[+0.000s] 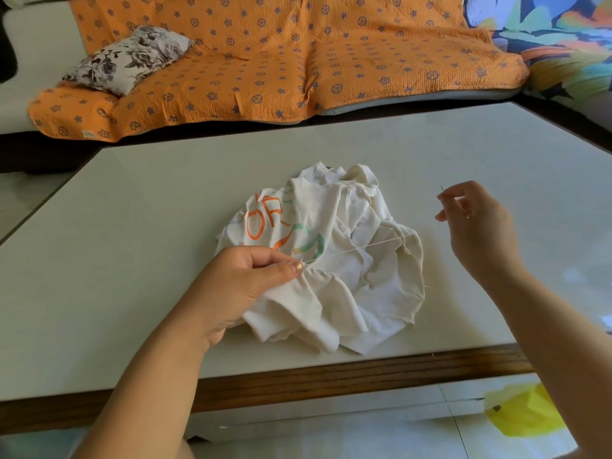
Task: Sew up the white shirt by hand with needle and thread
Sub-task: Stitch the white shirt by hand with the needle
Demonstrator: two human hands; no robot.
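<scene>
- Cloth of the white shirt [331,226], printed with orange and green letters, lay crumpled near the middle of the pale desk [149,210], somewhat closer to its wooden front edge.
- Left hand [238,286] rested on the near-left part of the shirt, thumb and fingers [293,270] pinching a gathered fold of the hem at the spot where the thread [356,249] came out.
- Thread ran taut from that pinch up and to the right across the cloth toward the right hand [477,223]; its far stretch was too faint to follow.
- Right hand was raised to the right of the shirt, apart from it, with its fingers curled and pinching the needle [442,190], whose thin end stuck up above the fingertips.
- Behind the desk stood a sofa under an orange patterned cover [265,61], with a grey floral cushion [129,58] lying on its left part.
- Below the desk's front edge a blurred yellow object [526,412] lay on the tiled floor, just beside the right forearm.
</scene>
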